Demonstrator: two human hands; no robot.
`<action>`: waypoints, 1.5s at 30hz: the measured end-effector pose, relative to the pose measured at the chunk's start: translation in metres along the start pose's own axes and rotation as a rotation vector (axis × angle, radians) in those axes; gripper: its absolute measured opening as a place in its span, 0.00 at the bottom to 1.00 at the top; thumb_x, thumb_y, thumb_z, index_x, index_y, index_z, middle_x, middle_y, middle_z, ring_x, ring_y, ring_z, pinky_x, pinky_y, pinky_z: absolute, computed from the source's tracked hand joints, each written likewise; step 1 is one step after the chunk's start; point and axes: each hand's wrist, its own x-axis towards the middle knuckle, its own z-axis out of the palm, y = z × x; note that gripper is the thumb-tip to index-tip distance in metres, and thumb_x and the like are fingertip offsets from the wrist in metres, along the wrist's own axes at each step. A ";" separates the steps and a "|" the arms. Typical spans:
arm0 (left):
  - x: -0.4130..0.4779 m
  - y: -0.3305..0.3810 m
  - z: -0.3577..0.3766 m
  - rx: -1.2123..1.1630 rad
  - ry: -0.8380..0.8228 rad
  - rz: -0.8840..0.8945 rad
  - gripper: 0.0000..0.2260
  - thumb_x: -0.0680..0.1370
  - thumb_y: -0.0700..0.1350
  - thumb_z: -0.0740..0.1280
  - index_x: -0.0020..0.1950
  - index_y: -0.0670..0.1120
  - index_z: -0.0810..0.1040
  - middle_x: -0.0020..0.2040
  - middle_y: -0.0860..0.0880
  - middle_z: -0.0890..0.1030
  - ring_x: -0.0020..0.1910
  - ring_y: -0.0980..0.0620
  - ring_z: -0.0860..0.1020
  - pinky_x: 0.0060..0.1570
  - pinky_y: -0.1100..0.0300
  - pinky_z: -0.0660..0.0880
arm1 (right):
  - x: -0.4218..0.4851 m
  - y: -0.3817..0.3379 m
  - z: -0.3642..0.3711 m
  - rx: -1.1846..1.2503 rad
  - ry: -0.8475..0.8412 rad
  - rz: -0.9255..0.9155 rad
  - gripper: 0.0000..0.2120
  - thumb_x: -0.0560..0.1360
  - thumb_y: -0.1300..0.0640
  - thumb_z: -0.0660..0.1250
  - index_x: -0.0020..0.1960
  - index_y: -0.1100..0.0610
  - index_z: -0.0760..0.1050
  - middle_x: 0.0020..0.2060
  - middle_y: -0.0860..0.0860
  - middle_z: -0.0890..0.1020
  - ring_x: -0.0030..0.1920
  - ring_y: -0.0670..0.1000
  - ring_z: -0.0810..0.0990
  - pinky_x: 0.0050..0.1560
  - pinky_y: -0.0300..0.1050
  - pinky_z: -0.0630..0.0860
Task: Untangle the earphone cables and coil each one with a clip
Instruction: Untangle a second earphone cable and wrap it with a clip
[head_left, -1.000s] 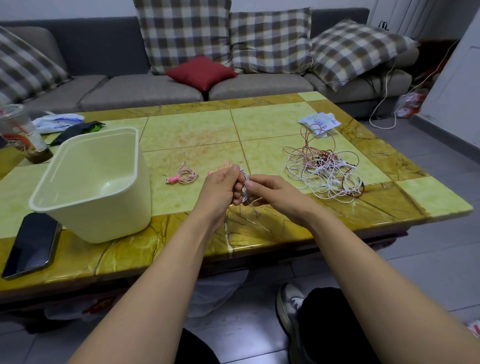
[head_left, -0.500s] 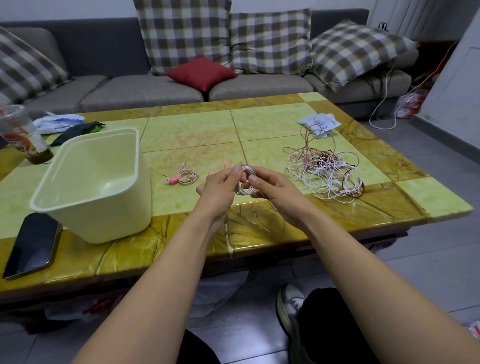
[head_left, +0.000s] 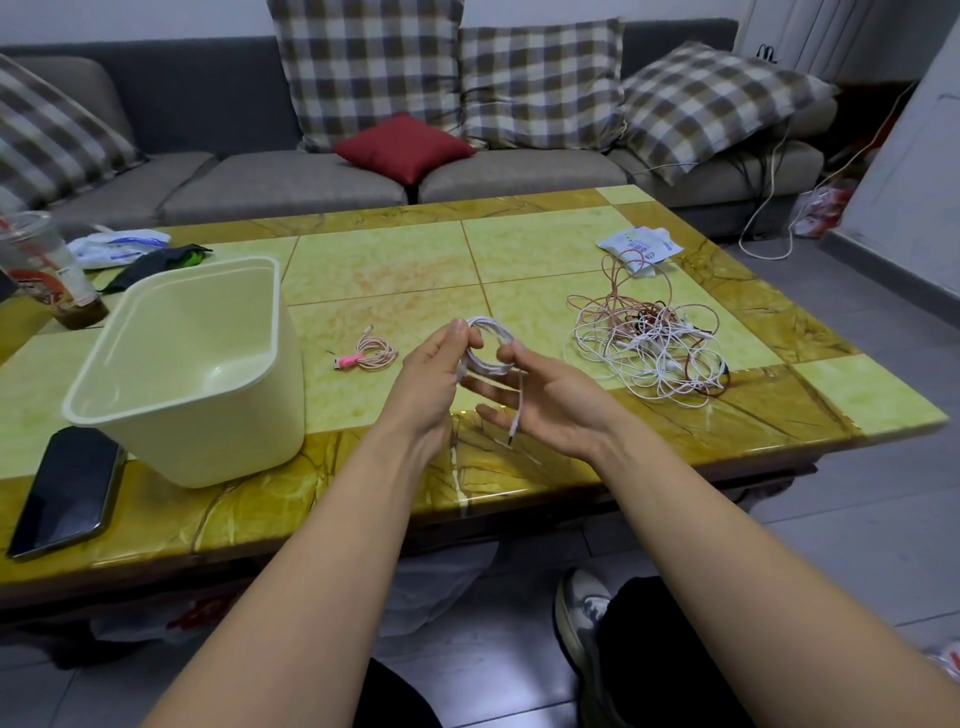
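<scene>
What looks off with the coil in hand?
The white coil, held between left hand and right hand, has its plug end dangling loose over the right palm, and no clip shows on it. Nothing spilled or damaged.

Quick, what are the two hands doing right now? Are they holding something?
Left hand: holding the white cable coil, pinched between thumb and fingers.
Right hand: holding the same coil, thumb on top, fingers underneath.

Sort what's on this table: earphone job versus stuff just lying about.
Job: white coil, held between left hand and right hand; tangled cable pile; pink clipped coil.
Lying about: phone; drink cup; paper packet; cream tub, purpose unclear.
</scene>
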 end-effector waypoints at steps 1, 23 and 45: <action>0.000 -0.001 0.001 -0.011 -0.002 0.011 0.14 0.83 0.49 0.57 0.39 0.46 0.72 0.29 0.56 0.76 0.33 0.61 0.73 0.45 0.62 0.64 | 0.000 -0.004 0.001 0.093 0.000 0.002 0.12 0.82 0.52 0.58 0.42 0.52 0.72 0.54 0.54 0.81 0.59 0.55 0.79 0.55 0.52 0.75; -0.003 0.001 -0.011 0.377 -0.191 -0.261 0.22 0.82 0.57 0.55 0.37 0.49 0.81 0.42 0.53 0.80 0.46 0.51 0.70 0.50 0.57 0.63 | -0.016 -0.018 -0.005 -1.002 -0.023 -0.194 0.17 0.85 0.55 0.52 0.41 0.55 0.72 0.42 0.52 0.72 0.45 0.46 0.70 0.51 0.40 0.67; 0.002 -0.002 -0.046 0.087 -0.328 -0.542 0.17 0.83 0.50 0.57 0.34 0.50 0.69 0.26 0.55 0.66 0.26 0.56 0.59 0.31 0.60 0.56 | 0.012 0.003 0.013 -0.990 -0.048 -0.138 0.14 0.82 0.53 0.50 0.43 0.56 0.69 0.38 0.50 0.71 0.42 0.48 0.66 0.47 0.46 0.64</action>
